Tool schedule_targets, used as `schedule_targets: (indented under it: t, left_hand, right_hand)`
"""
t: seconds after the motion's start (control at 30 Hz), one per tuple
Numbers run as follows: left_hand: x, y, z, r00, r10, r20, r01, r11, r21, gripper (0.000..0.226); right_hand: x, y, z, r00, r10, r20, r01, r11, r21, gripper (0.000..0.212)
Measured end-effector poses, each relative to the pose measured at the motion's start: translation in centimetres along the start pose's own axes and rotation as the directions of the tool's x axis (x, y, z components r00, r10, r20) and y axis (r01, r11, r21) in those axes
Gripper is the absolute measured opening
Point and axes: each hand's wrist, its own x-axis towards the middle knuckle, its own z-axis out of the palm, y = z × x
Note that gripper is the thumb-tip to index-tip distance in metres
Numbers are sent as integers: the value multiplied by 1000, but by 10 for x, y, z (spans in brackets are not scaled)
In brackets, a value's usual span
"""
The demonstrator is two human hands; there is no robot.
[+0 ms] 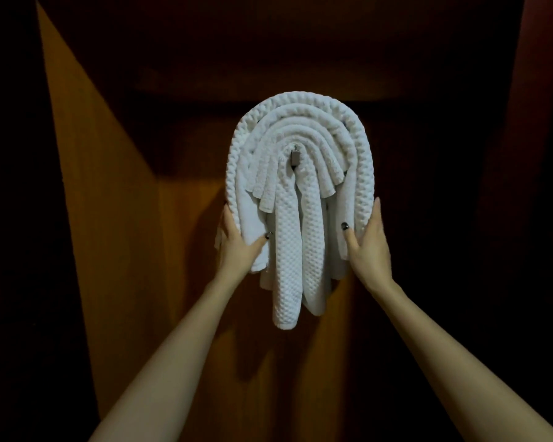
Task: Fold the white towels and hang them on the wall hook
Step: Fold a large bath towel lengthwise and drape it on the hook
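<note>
Several folded white towels (300,138) hang draped in nested arches over a small metal wall hook (295,158), their ends dangling down the wooden wall. My left hand (238,247) grips the left hanging side of the bundle, thumb on the front and fingers behind the fabric. My right hand (369,242) holds the right hanging side with fingers laid along the outer edge and thumb pressing on the front. A long waffle-weave towel end (288,266) hangs lowest in the middle, between both hands.
The hook sits on a brown wooden panel wall (115,218). A lit wooden side panel runs up the left; the upper area and right side are dark.
</note>
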Motion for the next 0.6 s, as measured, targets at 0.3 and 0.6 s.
schedule_targets:
  t: [0.3, 0.6]
  left_hand:
    - [23, 0, -4, 973, 116, -198, -118, 993, 6, 67]
    - [21, -6, -25, 972, 196, -126, -174, 971, 166, 67]
  right_hand:
    - [13, 15, 21, 1000, 4, 5, -3, 989, -149, 84]
    - [-3, 24, 13, 990, 50, 132, -35, 994, -108, 75]
